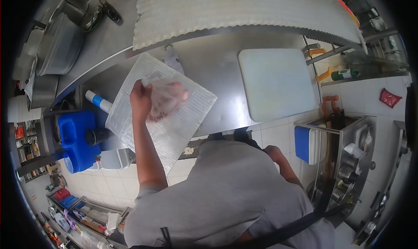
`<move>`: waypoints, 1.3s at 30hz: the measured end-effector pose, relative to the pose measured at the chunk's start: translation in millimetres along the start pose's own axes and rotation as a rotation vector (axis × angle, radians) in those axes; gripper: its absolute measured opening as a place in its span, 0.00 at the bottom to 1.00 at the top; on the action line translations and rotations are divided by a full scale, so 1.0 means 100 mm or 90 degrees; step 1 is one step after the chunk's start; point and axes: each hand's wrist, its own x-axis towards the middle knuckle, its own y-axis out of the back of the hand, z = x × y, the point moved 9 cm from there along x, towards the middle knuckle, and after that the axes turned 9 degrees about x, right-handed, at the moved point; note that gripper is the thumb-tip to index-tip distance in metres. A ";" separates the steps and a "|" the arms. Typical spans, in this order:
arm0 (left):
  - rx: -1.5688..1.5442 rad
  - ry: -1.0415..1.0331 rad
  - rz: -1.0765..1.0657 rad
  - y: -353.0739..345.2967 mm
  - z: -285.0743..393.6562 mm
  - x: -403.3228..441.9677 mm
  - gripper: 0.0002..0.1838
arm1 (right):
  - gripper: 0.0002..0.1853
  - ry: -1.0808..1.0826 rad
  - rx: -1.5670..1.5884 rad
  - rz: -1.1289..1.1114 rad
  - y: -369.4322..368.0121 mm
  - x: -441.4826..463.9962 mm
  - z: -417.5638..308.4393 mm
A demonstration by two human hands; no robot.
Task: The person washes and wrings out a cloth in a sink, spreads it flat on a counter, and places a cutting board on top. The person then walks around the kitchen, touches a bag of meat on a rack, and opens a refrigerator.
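My left hand is closed on the gathered top of a clear plastic bag. Pinkish pieces that look like raw meat show through the film. Under the bag is a translucent, ribbed rectangular plastic tray or lid, tilted and reaching past the front edge of the steel table; what supports it I cannot tell. Low beside my body, away from the table, my right hand has its fingers curled in. Whether anything is inside them is hidden.
A white cutting board lies on the steel table. A crumpled cloth is behind the tray. To the left are a white roll and a blue jug. A raised shelf with a white ribbed mat runs along the back.
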 end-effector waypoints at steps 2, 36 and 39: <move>-0.039 -0.008 -0.019 -0.08 0.15 0.01 0.15 | 0.09 0.056 -0.014 -0.022 0.16 0.16 -0.14; 0.319 -0.571 -0.237 -2.56 2.62 -0.32 0.31 | 0.12 -0.563 0.624 0.206 -1.90 -1.90 0.35; 0.361 -0.617 -0.342 -2.93 2.89 -1.00 0.30 | 0.11 -0.362 0.299 0.425 -1.06 -1.96 0.55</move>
